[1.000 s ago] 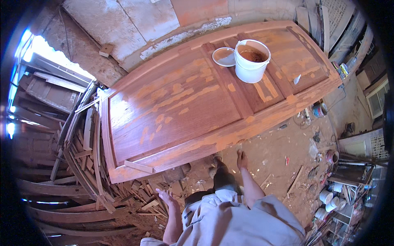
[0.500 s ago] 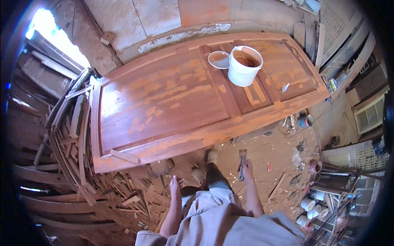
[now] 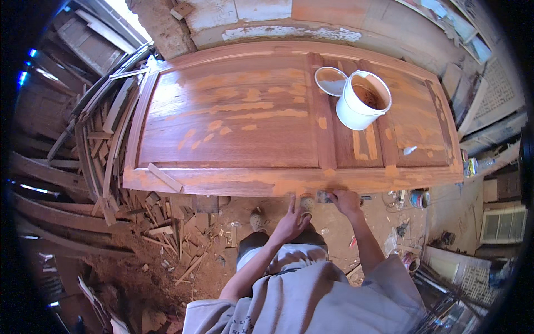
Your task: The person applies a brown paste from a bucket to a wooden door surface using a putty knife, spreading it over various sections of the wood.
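A wide wooden door panel (image 3: 233, 150) lies flat before me, patched with streaks of orange filler. My right hand (image 3: 346, 201) grips a putty knife (image 3: 324, 196), its blade turned left beside the panel's near edge. My left hand (image 3: 293, 224) is at the same edge with the index finger stretched toward the wood and nothing visible in it; whether the fingertip touches cannot be made out. Farther back on the panel stands a white bucket (image 3: 356, 114) of brown-orange paste, its lid (image 3: 329, 80) lying against it. A small white nozzle-like cone (image 3: 410, 150) lies to its right.
A thin wood strip (image 3: 165, 178) rests across the panel's near left corner. Scrap lumber (image 3: 105, 150) is heaped at the left. Offcuts and shavings litter the dirt floor (image 3: 222, 250). A tin (image 3: 418, 199) stands on the floor at right; a wall (image 3: 261, 16) rises behind the panel.
Both hands have moved forward to the panel's near edge, and the right one has brought the putty knife along, turning its blade leftward. My view has shifted, and I stand closer to the panel.
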